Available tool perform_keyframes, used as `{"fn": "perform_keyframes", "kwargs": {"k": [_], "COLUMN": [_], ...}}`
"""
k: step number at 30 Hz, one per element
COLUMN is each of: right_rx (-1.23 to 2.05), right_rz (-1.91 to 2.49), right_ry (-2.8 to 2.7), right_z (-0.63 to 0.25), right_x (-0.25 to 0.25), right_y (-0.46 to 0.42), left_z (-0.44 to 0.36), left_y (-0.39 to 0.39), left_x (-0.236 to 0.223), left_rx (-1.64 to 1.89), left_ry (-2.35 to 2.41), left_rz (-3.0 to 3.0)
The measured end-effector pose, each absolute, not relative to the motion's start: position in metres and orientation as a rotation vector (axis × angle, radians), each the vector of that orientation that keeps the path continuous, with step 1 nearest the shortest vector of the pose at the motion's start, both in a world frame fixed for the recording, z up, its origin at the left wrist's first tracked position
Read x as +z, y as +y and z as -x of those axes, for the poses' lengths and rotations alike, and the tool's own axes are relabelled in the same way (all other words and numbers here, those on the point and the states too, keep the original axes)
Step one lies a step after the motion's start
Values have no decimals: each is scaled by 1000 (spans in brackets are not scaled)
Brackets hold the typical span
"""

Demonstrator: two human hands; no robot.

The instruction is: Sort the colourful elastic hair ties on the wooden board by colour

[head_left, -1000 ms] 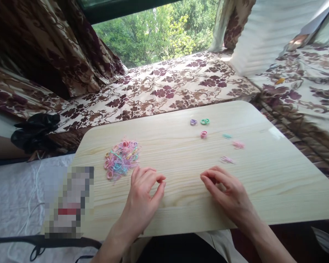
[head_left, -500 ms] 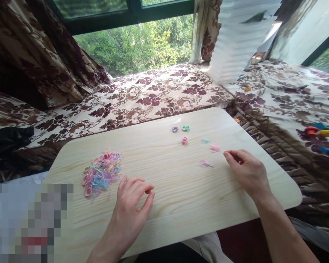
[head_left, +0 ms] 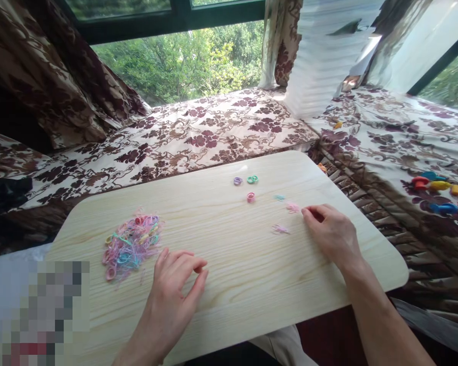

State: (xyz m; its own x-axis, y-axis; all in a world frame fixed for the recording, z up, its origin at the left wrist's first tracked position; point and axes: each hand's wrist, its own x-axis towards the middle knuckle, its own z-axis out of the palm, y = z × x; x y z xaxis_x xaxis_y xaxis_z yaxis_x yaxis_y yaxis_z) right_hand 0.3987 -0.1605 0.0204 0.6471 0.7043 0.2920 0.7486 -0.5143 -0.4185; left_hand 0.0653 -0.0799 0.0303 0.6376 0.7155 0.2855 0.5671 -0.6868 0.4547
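Observation:
A mixed heap of small pink, purple, blue and yellow elastic hair bands (head_left: 132,246) lies on the left of the pale wooden table (head_left: 229,284). My left hand (head_left: 177,292) rests just right of the heap, fingers loosely curved, thumb apart and nothing in it. My right hand (head_left: 332,234) has thumb and forefinger pinched together right beside a small bunch of pink bands (head_left: 292,207); anything between those fingertips is hidden. Close by are a purple bunch (head_left: 280,230) and a few light blue bands (head_left: 279,197).
Farther back on the table sit a thicker purple hair tie (head_left: 237,181), green hair ties (head_left: 252,179) and a pink hair tie (head_left: 251,197). A flowered cloth ledge (head_left: 202,129) borders the table's far side. Colourful toy pieces (head_left: 438,185) lie on the ledge at right.
The whole scene has shifted slightly left in view as the head turned. My right fingertips are marginally closer to the pink bunch; my left hand keeps its pose.

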Motion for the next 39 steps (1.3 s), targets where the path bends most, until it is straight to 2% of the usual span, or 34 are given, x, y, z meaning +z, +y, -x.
{"fn": "perform_keyframes", "kwargs": {"k": [11,39], "right_rx": [175,262], "right_rz": [2344,2308], "right_ry": [-1196,-1330], "right_z": [-371,-358], "right_x": [31,29], "right_y": [-164,-176], "left_z": [-67,-67], "left_y": [-78,-80], "left_x": [28,30], "left_rx": [610,610], "left_ry": [1011,993], "left_rz": [-2518,-2542]}}
